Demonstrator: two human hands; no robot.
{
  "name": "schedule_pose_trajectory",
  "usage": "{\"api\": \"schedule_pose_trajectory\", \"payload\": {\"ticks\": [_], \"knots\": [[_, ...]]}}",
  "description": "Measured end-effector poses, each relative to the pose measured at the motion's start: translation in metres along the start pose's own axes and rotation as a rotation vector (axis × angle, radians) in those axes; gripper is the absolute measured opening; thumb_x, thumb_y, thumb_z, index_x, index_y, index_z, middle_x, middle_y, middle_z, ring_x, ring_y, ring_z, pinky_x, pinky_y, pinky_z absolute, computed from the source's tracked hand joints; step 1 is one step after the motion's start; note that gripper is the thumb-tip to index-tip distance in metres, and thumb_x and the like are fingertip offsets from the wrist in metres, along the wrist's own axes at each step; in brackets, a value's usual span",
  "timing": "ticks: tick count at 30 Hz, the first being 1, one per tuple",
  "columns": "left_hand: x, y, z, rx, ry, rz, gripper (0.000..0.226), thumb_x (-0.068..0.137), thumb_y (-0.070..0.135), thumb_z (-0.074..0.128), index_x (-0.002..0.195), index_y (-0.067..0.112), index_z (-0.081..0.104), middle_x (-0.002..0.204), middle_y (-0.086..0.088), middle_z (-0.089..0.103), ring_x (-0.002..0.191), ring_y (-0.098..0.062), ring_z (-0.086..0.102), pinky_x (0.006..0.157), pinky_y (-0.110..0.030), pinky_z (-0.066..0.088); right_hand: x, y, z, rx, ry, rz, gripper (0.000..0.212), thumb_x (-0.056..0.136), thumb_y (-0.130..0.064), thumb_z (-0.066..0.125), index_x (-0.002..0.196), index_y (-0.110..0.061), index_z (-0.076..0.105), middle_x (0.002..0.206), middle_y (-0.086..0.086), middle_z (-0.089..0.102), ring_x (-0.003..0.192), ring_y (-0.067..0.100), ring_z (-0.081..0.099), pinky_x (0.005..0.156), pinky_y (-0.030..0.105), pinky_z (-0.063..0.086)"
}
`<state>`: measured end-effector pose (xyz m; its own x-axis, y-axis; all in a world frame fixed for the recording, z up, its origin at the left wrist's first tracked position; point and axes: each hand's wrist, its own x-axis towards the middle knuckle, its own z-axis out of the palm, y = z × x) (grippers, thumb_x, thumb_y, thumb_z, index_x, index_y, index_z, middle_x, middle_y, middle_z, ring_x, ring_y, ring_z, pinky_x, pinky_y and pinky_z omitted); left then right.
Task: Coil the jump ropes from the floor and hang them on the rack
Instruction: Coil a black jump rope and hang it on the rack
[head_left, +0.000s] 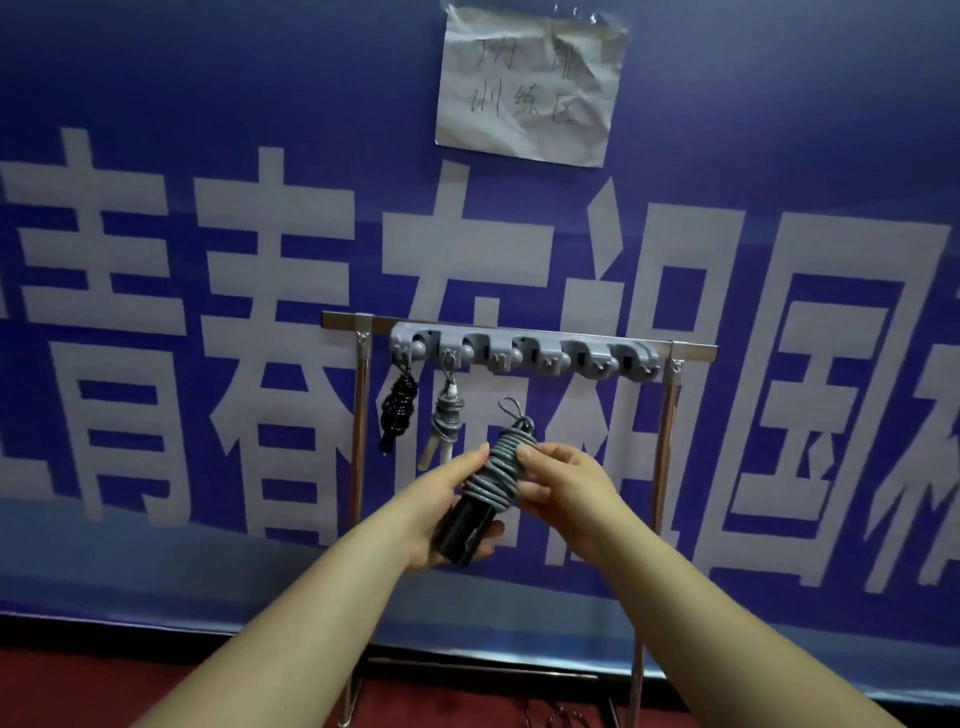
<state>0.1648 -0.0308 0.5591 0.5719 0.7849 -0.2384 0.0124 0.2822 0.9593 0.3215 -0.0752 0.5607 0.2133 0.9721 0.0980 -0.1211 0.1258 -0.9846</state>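
We grip the coiled jump rope (493, 470) in left hand (441, 512) and right hand (563, 486), its long axis tilted, loop end up toward the rack (519, 348).

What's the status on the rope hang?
Left hand grips the black handles, right hand pinches the grey coiled rope. Loop up, not yet hooked. Two ropes hang on the rack; third hook free, path clear.

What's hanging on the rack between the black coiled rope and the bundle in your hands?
In the head view, one grey-and-white coiled rope hangs from the second hook, between the black coiled rope and the grey-wrapped bundle that both hands grip.
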Motion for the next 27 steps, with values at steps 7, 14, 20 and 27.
{"api": "schedule_pose_trajectory", "payload": {"ticks": [7,14,20,27], "knots": [[0.049,0.024,-0.038,-0.292,0.185,0.193,0.065,0.09,0.049,0.051,0.148,0.025,0.029,0.143,-0.015,0.045,0.128,-0.033,0.046,0.109,-0.05,0.033,0.099,-0.006,0.007,-0.029,0.154,-0.068,0.017,0.092,-0.012,0.062,0.107,-0.009,0.054,0.112,0.022,0.064,0.089,0.028,0.063,0.078,0.039,0.056],[0.082,0.015,-0.047,-0.249,0.149,0.137,0.064,0.091,0.049,0.048,0.147,0.023,0.032,0.149,-0.012,0.039,0.135,-0.033,0.038,0.11,-0.048,0.028,0.149,-0.003,0.007,-0.068,0.246,-0.087,0.015,0.093,-0.017,0.062,0.104,-0.008,0.058,0.098,0.015,0.066,0.084,0.023,0.061,0.082,0.04,0.056],[0.1,0.005,-0.047,-0.2,0.13,0.115,0.058,0.091,0.051,0.047,0.139,0.019,0.044,0.146,-0.01,0.043,0.133,-0.031,0.041,0.106,-0.045,0.032,0.159,0.014,0.002,-0.084,0.332,-0.063,0.029,0.09,-0.026,0.065,0.108,-0.005,0.058,0.093,0.01,0.065,0.075,0.016,0.06,0.07,0.032,0.054],[0.106,-0.047,-0.046,-0.118,0.189,0.085,0.052,0.092,0.05,0.046,0.135,0.02,0.048,0.143,-0.009,0.046,0.132,-0.027,0.043,0.107,-0.046,0.031,0.124,0.068,-0.01,-0.331,0.27,-0.035,0.066,0.088,-0.037,0.066,0.143,-0.013,0.036,0.132,0.002,0.048,0.112,0.017,0.05,0.09,0.031,0.046]]}}
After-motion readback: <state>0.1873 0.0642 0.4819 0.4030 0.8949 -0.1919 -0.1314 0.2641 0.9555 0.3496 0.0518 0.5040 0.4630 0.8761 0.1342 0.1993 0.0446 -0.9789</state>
